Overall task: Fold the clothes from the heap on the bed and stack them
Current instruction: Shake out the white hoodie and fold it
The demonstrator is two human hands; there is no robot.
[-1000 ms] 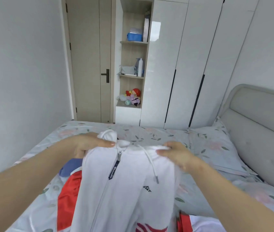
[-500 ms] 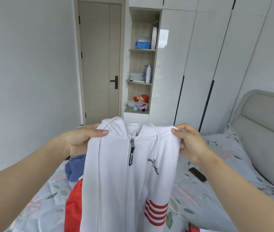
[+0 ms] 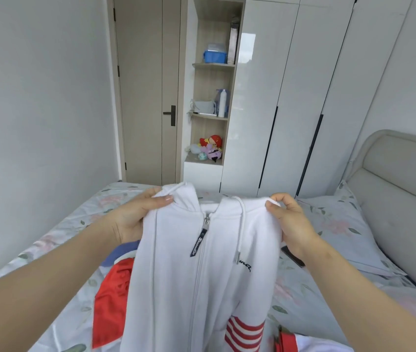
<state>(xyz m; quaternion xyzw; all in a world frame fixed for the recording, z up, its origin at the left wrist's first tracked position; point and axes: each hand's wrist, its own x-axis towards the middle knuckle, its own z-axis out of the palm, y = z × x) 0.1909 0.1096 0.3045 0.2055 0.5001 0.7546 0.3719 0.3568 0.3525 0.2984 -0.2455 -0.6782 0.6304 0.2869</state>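
The bed (image 3: 74, 224) with its floral sheet spreads under and behind the white hoodie (image 3: 201, 288), which hangs front-out in the air, zip closed, its lower part running out of the bottom of the view. To the hoodie's left and partly behind it lies a red garment (image 3: 111, 295) with a blue garment (image 3: 123, 252) just above it, what shows of the heap; a red-and-white piece peeks out at the hoodie's lower right. The left hand (image 3: 130, 219) grips the hoodie's left shoulder beside the hood, and its fingers (image 3: 162, 199) are curled onto the cloth. The right hand (image 3: 290, 224) pinches the other shoulder with clenched fingers (image 3: 281, 199). A dark phone (image 3: 293, 257) lies on the sheet just right of the hoodie, half hidden by the right wrist. As I judge it, laying the hoodie down from here could bury the phone or drape the hem over the heap, so that the fold comes out crooked; the loose drawstring (image 3: 240, 232) and the sleeves, which hang out of sight, may bunch underneath. Against a second ago, the hoodie is no longer crumpled low near the bed: the hands have parted to its shoulders and lifted it, so the red stripes (image 3: 243, 334) and the phone now show.
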